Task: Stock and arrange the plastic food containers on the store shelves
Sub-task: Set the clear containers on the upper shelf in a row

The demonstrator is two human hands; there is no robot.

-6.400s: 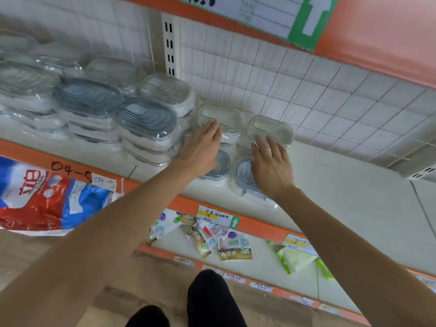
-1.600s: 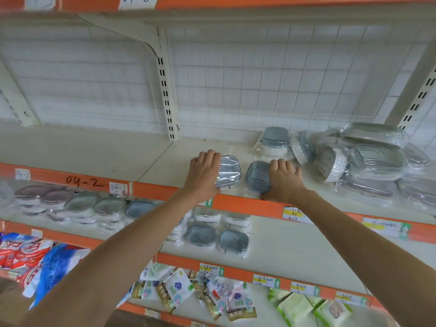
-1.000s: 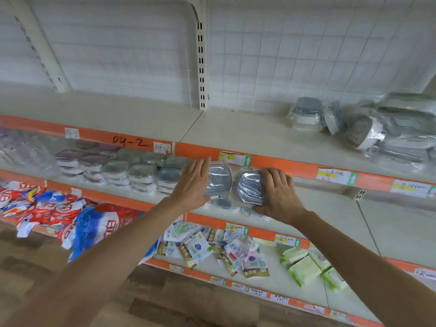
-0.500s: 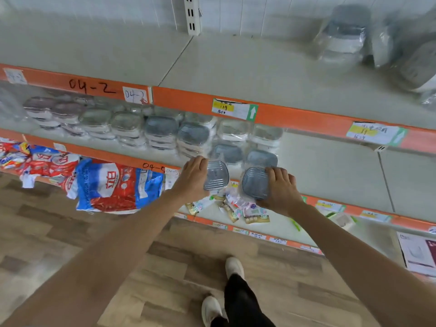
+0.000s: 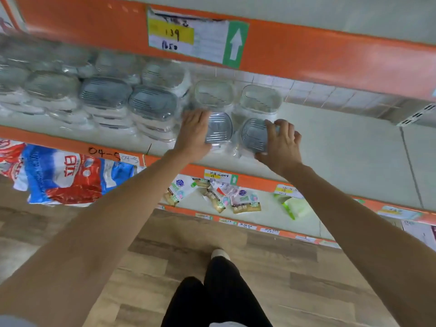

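My left hand grips a grey-lidded plastic container wrapped in clear film, held over the front of the middle shelf. My right hand grips a second grey-lidded container beside it. Both sit on top of wrapped containers lying on the shelf. Behind them stand two clear-lidded containers. To the left, stacks of larger wrapped containers fill the shelf.
The orange edge of the upper shelf with a price label hangs just above. Bare shelf lies right of my hands. Below are small packets, red-and-blue bags at the left, and wooden floor with my legs.
I took two grey-lidded containers from the upper shelf, carried them down, and now hold them on the stacks at the front of the middle shelf. The view has tilted downward.
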